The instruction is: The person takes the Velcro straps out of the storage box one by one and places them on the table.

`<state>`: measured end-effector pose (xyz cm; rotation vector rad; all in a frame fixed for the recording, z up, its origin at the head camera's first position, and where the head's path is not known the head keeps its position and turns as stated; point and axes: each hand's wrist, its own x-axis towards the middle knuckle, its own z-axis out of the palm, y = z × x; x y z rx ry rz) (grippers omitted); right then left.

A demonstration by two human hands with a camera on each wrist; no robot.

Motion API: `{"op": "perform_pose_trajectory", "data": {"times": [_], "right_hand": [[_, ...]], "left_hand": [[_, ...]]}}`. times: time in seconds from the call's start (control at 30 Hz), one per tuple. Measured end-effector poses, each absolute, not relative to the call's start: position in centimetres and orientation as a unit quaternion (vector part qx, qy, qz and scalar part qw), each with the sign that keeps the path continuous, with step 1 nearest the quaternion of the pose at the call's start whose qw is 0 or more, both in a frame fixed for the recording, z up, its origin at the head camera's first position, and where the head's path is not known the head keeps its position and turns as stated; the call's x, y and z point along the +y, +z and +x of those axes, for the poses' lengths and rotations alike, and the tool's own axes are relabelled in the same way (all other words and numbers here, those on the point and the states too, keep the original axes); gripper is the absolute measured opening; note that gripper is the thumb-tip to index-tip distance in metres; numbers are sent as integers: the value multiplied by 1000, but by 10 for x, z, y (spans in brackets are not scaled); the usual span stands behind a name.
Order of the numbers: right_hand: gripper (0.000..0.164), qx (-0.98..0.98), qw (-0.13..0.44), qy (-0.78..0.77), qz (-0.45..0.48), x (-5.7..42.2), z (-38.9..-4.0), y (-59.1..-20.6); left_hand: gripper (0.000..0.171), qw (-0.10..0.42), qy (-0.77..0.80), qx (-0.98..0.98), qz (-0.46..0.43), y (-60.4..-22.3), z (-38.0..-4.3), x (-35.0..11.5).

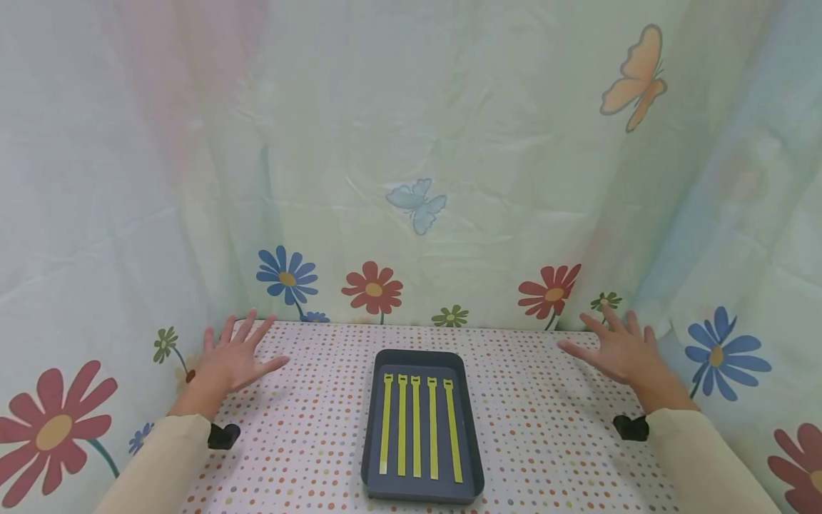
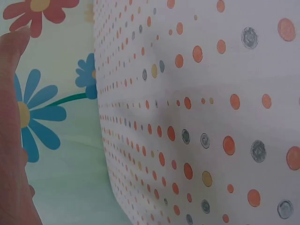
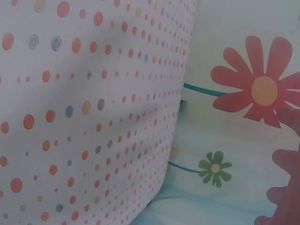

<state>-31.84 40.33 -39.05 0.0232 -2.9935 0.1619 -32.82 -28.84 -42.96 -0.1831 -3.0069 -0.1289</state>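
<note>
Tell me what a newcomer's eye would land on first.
Probably the five yellow strips, laid side by side in a dark grey tray on the dotted table. Next, perhaps, the empty left hand and right hand, fingers spread, to either side of the tray. On the backdrop, an orange butterfly stands out at the head view's upper right.

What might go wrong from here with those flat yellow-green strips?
The five flat yellow-green strips lie close together, so one pinch might catch two. Neither the bare left hand nor right hand holds the shallow dark grey rectangular tray, so it could slide on the dotted white table covering.
</note>
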Motion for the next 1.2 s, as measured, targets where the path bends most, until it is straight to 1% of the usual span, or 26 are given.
{"op": "perform_pose_trajectory", "data": {"times": [0.27,0.53,0.93,1.2], "right_hand": [[104,-996,81,46,13,398,-317,-396],[101,-994,99,44,27,394,-316,-401],[98,-991,117,35,56,372,-309,-406],[93,-987,135,34,81,356,-305,-412]], "left_hand": [[104,68,-36,-995,-63,-434,-326,-287],[103,79,-43,-994,-67,-435,-323,-281],[101,83,-53,-992,-82,-441,-320,-275],[100,92,-58,-990,-94,-448,-315,-265]]}}
